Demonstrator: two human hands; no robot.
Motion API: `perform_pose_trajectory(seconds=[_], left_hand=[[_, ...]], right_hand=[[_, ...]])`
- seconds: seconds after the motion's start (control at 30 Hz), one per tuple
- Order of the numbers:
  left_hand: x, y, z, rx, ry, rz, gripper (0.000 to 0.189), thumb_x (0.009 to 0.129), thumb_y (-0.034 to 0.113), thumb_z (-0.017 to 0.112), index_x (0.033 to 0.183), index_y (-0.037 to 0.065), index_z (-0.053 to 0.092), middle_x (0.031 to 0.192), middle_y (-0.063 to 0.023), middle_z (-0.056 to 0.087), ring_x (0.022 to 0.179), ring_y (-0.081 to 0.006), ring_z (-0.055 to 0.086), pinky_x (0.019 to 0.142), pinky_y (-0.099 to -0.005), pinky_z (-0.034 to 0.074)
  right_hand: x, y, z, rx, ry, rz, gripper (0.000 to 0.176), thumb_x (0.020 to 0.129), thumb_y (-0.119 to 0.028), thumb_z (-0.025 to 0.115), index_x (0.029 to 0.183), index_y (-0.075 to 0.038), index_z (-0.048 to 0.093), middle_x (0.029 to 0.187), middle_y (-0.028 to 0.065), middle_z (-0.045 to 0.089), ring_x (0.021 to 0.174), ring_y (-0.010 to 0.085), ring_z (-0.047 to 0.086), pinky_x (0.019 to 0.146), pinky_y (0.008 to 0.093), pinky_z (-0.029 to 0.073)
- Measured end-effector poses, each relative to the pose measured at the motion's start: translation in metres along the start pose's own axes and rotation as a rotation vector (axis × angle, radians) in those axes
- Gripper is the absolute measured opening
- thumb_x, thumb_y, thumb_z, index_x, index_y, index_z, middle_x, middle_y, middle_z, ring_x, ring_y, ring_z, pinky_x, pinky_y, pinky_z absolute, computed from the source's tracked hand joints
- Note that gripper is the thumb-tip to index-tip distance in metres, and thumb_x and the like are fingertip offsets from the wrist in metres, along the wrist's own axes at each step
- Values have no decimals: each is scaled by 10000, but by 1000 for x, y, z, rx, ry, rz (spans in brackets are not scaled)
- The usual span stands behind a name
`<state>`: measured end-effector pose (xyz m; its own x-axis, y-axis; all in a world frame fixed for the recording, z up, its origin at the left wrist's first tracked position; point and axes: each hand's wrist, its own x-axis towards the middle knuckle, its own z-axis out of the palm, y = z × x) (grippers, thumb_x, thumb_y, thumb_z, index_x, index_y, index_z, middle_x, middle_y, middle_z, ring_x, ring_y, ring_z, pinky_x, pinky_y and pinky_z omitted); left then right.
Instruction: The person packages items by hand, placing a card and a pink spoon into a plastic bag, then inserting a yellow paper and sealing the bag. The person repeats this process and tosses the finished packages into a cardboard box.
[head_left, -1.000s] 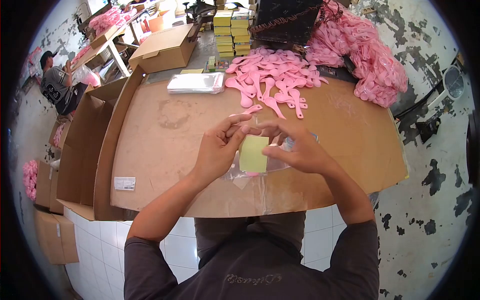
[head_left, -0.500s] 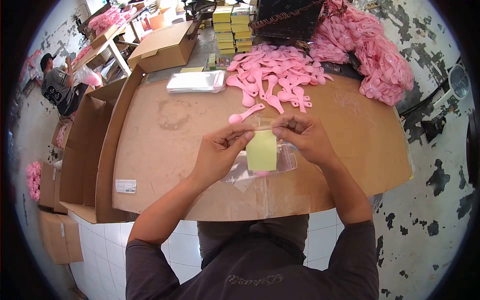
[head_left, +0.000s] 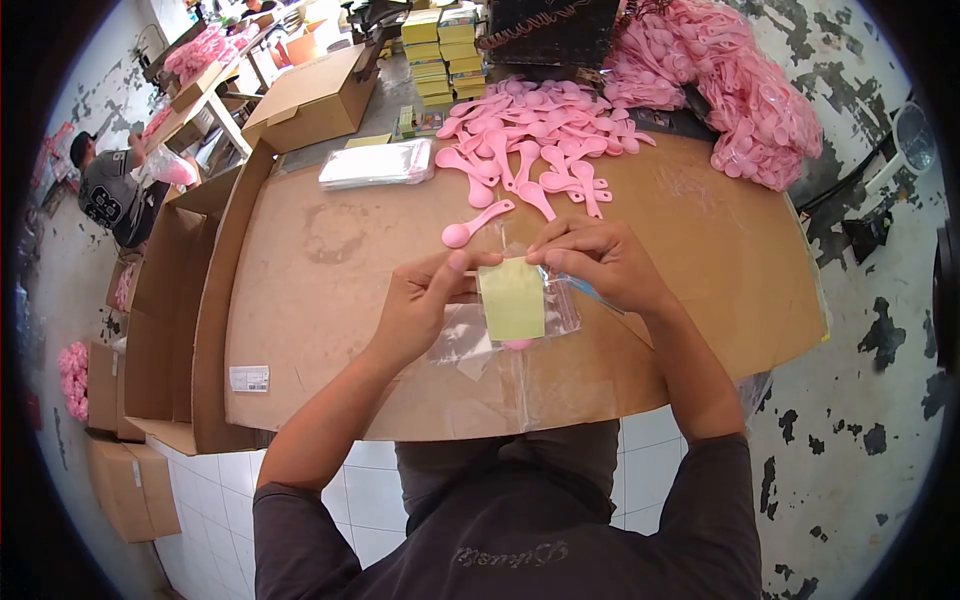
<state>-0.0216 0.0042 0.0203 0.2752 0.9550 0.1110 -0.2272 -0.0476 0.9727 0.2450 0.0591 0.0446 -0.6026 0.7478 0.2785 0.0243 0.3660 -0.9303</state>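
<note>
A clear plastic bag (head_left: 562, 318) with a pale yellow-green card (head_left: 514, 305) hangs between my two hands, close above the cardboard tabletop (head_left: 330, 330). My left hand (head_left: 415, 300) pinches the top left of the bag, thumb on the near side. At the top right corner, my right hand (head_left: 605, 265) has thumb and fingers pressed together on the bag, beside a blue strip (head_left: 590, 291). Below the card peeks a bit of pink plastic (head_left: 518, 344), mostly hidden. One pink spoon (head_left: 476, 224) lies just beyond my hands.
Behind it spreads a heap of pink spoons (head_left: 545, 115). A stack of clear bags (head_left: 376, 163) lies at back left, near stacked yellow cards (head_left: 427, 65). Bagged spoons (head_left: 765, 120) pile up at back right. An open carton (head_left: 170, 310) adjoins the left edge. Another person (head_left: 115, 190) sits far left.
My right thumb and fingers have shifted slightly along the bag's top, and the blue strip shows more. The card is still between my hands. The whole view has moved a little.
</note>
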Motion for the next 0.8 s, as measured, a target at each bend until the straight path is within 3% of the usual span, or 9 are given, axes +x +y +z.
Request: perform_pose_trajectory(seconds=[0.07,0.27,0.47,0.57,0.73,0.8], left_hand=[[1,-1,2,76,16,-16,257,1030,83,629,1252,-30,696,1208,-131,728,1030,-163,709,894,-343,608],[3,-3,5,138,19,-5,280,1008,61,667,1272,-29,684,1202,-101,730,1001,-128,701,857,-299,617],[3,-2,4,132,26,26,297,1017,61,651,1304,-17,667,1219,-91,725,1015,-124,697,874,-300,616],[1,7,7,130,38,63,317,1018,60,650,1325,-17,647,1217,-93,723,1021,-127,697,879,-298,613],[-8,26,26,86,97,192,334,989,61,693,1306,-23,631,1151,-89,730,991,-128,705,866,-286,608],[-18,27,3,235,-25,-14,309,972,46,708,1266,-22,643,1114,-81,732,953,-133,712,844,-275,606]], right_hand=[[0,1,0,-92,-3,-15,159,944,-55,711,1076,-11,788,1035,59,703,949,137,649,834,265,506],[3,12,0,43,13,31,157,935,-32,730,1080,17,763,1026,46,703,962,117,651,834,273,524],[0,6,9,179,51,41,340,940,-29,729,1273,-2,662,984,36,675,948,101,642,828,274,527],[-2,-8,9,33,-113,65,391,946,-30,728,1321,-4,617,968,18,659,928,95,635,822,266,521],[-4,-5,14,123,-134,79,367,962,-22,710,1308,26,600,1055,34,668,978,104,634,862,271,514],[-6,-13,16,111,-127,56,338,961,-55,717,1278,23,627,1054,43,687,959,107,647,850,274,518]])
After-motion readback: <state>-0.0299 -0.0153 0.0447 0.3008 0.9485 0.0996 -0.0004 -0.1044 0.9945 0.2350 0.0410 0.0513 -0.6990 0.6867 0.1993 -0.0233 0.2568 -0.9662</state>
